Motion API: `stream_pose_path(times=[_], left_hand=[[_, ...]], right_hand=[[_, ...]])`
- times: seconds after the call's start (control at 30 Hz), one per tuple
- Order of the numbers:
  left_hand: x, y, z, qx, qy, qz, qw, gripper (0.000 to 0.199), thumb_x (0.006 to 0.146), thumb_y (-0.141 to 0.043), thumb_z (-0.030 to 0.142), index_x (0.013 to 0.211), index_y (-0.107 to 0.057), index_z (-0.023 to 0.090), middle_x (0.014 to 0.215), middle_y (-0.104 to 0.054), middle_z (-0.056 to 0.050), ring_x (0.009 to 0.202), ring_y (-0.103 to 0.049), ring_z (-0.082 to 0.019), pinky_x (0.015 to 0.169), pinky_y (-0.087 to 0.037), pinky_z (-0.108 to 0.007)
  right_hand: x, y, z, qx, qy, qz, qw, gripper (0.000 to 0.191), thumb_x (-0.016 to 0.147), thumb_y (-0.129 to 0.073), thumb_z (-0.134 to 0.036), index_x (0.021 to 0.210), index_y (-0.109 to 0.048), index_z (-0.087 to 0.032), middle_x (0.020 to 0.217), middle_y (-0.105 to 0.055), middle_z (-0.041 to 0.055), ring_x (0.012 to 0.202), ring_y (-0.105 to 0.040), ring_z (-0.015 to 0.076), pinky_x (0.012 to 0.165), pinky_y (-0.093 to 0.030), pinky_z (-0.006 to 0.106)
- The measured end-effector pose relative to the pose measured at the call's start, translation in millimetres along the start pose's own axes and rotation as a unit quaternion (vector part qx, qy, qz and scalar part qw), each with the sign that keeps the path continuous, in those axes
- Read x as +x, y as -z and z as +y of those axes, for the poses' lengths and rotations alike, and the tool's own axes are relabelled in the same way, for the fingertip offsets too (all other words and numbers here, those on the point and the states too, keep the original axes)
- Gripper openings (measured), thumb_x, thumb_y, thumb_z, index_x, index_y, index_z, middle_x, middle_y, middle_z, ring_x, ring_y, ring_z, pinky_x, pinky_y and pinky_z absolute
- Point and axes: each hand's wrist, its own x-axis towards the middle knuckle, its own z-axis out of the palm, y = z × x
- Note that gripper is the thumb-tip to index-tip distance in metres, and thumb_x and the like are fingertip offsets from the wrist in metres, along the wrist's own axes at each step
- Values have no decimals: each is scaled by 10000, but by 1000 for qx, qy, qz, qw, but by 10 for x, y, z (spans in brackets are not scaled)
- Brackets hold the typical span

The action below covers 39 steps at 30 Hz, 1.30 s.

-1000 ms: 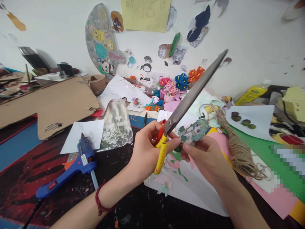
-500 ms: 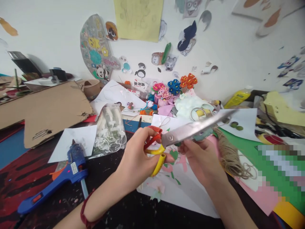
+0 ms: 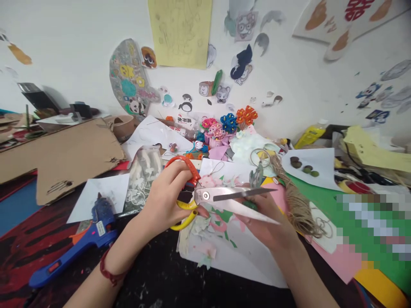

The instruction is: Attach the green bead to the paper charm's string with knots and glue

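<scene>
My left hand (image 3: 167, 199) is closed round the red and yellow handles of a pair of scissors (image 3: 221, 195). The blades point right and stand apart, passing in front of my right hand (image 3: 268, 214). Behind the blades, the fingers of my right hand are closed on a small dark green piece (image 3: 250, 205), partly hidden by them. A grey-green leaf-like shape (image 3: 257, 174) rises just above those fingers. Below the hands, green and pink paper scraps lie on a white sheet (image 3: 253, 261).
A blue glue gun (image 3: 67, 256) lies at the left beside a cardboard piece (image 3: 77, 154). Twine (image 3: 297, 205) and green paper (image 3: 324, 205) are at the right. Flowers (image 3: 229, 122) and a yellow bottle (image 3: 311, 134) stand near the wall.
The scissors have opened and swung from slanting up to the right to nearly level. My left hand has shifted left, and the camera view has tilted up slightly.
</scene>
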Motion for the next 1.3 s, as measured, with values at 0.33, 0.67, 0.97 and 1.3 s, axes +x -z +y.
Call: stream_pose_path(times=[0.33,0.67,0.97,1.3], left_hand=[[-58,-12,20,43,-18,0,999,383,866,-689,519,948,-565,166,923,-648,-98,791,-603,-216,660,-488,-310],[-95,-34,16,66,-26,3,997,315,884,-696,448,929,-569,163,879,-660,-77,750,-605,-201,625,-463,-299],[-104,-10,9,75,-32,11,997,370,909,-648,534,901,-565,173,815,-634,-54,710,-577,-181,600,-432,-286],[-79,9,53,53,48,9,997,344,893,-694,458,804,-487,198,766,-574,2,622,-493,-128,532,-337,-249]], right_hand=[[-7,-19,8,-4,-30,-18,999,329,629,-895,-458,638,-694,-197,523,-479,-44,464,-351,74,431,-319,224],[-4,3,35,-8,-21,29,999,359,544,-936,-430,612,-656,-215,567,-552,-36,472,-400,75,422,-340,215],[11,-9,27,-14,-23,43,999,353,516,-945,-415,561,-653,-221,485,-502,-42,427,-354,78,383,-297,228],[17,-4,1,-31,-6,14,999,420,609,-898,-421,515,-558,-193,475,-456,-52,424,-349,69,404,-308,229]])
